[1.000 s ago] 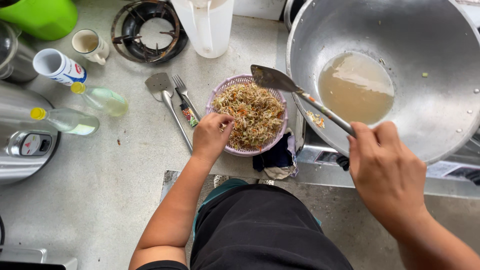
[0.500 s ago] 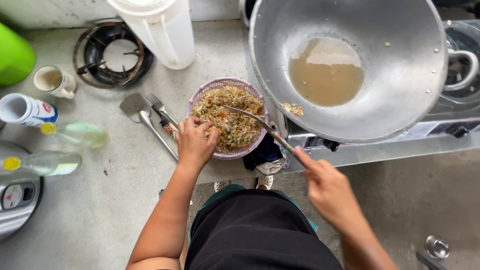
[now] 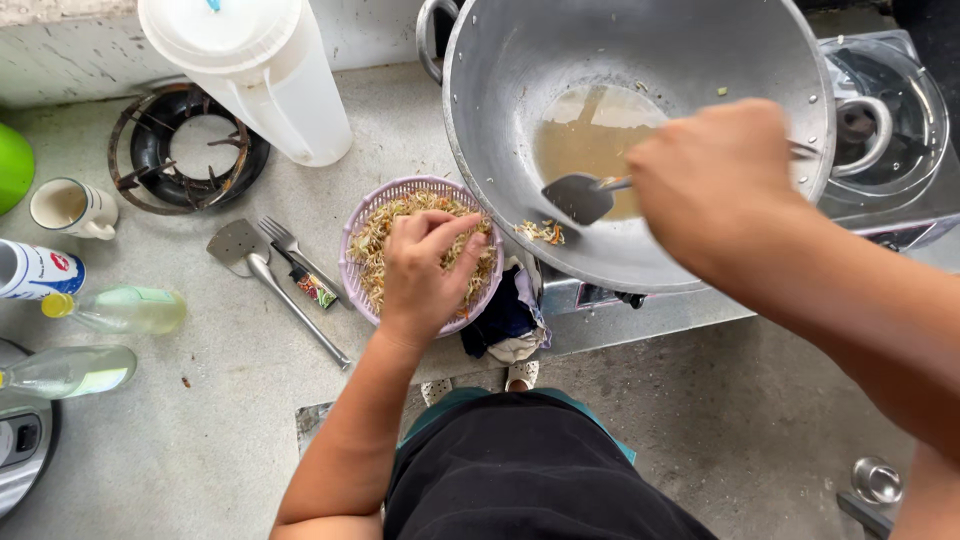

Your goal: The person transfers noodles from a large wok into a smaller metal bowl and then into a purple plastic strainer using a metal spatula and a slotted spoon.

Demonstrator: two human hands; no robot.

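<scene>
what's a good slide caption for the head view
Left hand in the noodle basket, right hand holding a spatula in the wok.

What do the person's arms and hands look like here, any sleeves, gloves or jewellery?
Both forearms are bare, with no sleeves in view. The left hand and right hand wear no gloves, and no rings, watch or bracelets show at the visible wrist or fingers.

White jug (image 3: pixel 262 75), fork (image 3: pixel 296 257), bottles (image 3: pixel 118 309), cup (image 3: pixel 72 208).

Hands: two, left hand (image 3: pixel 425 270), right hand (image 3: pixel 715 180)
Woks: one wok (image 3: pixel 560 130)
Baskets: one basket (image 3: pixel 352 240)
Spatulas: two, spatula in wok (image 3: pixel 578 196), spatula on counter (image 3: pixel 262 268)
Forks: one fork (image 3: pixel 295 258)
Lying bottles: two, upper bottle (image 3: pixel 120 308), lower bottle (image 3: pixel 70 370)
Mugs: one mug (image 3: pixel 70 208)
Jugs: one jug (image 3: pixel 255 70)
</scene>
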